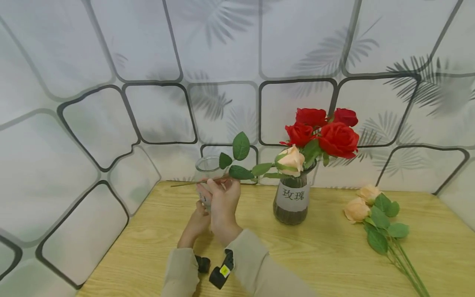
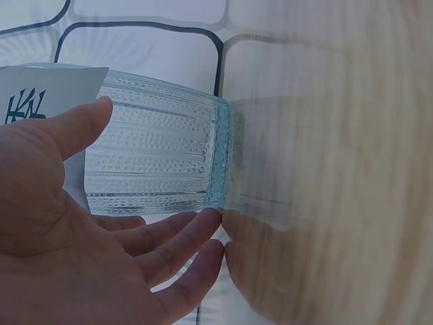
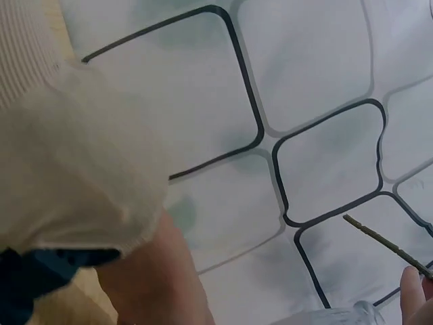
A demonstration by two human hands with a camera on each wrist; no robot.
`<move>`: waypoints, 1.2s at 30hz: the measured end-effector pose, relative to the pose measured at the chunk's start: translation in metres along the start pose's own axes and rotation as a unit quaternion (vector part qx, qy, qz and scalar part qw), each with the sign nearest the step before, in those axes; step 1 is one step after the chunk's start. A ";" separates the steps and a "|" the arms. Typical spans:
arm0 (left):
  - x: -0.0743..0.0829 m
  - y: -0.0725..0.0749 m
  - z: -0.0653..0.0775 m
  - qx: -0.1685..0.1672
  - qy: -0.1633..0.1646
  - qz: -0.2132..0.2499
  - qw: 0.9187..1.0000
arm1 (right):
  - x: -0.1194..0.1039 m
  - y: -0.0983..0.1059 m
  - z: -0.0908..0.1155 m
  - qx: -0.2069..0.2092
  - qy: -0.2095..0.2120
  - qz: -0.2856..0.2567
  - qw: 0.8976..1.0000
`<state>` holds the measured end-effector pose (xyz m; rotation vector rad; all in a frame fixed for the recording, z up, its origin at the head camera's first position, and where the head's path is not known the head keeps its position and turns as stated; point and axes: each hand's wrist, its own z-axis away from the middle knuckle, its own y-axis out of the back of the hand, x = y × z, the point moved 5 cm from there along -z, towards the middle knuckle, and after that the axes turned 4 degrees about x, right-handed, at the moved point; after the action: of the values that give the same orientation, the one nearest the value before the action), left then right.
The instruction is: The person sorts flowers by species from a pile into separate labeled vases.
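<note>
At the table's back left stands a clear glass vase [image 1: 208,165] with a paper label. My left hand [image 1: 199,226] holds it low down; in the left wrist view the thumb is on the label and the fingers [image 2: 183,237] curve along the ribbed glass [image 2: 155,149]. Beside the vase, my right hand [image 1: 224,208] pinches the stem of a peach rose [image 1: 291,161]. This rose lies nearly level, its bloom to the right, overlapping a dark vase [image 1: 291,206] in the head view. Its bare stem end [image 3: 379,238] points left past the vase's rim.
Several red roses [image 1: 338,139] stand in the dark vase, which carries a label with writing. Peach roses [image 1: 358,209] with green leaves lie on the wooden table [image 1: 326,255] at the right. A patterned wall covering [image 1: 226,53] rises right behind the table.
</note>
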<state>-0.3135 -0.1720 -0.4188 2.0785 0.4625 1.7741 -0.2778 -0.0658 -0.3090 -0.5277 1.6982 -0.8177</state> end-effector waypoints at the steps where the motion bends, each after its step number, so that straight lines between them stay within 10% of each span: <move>1: -0.001 -0.001 0.000 -0.001 0.019 0.009 1.000 | -0.004 0.000 -0.004 -0.003 0.010 0.003 1.000; 15: -0.004 -0.003 -0.001 -0.011 0.060 -0.003 0.998 | -0.053 0.001 -0.068 -0.013 0.133 0.106 0.985; 28: -0.007 -0.004 -0.001 -0.010 0.060 -0.003 0.998 | -0.035 0.009 -0.084 -0.028 0.060 0.241 0.968; 32: -0.006 -0.003 -0.001 -0.010 0.057 -0.004 0.998 | -0.033 0.007 -0.086 -0.040 0.062 0.300 0.951; 36: -0.005 -0.003 0.000 -0.010 0.059 -0.007 0.998 | -0.032 0.004 -0.087 -0.059 0.063 0.403 0.911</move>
<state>-0.3147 -0.1719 -0.4249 1.9606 0.4879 1.8930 -0.3520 -0.0184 -0.2795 0.1739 1.8672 -0.1456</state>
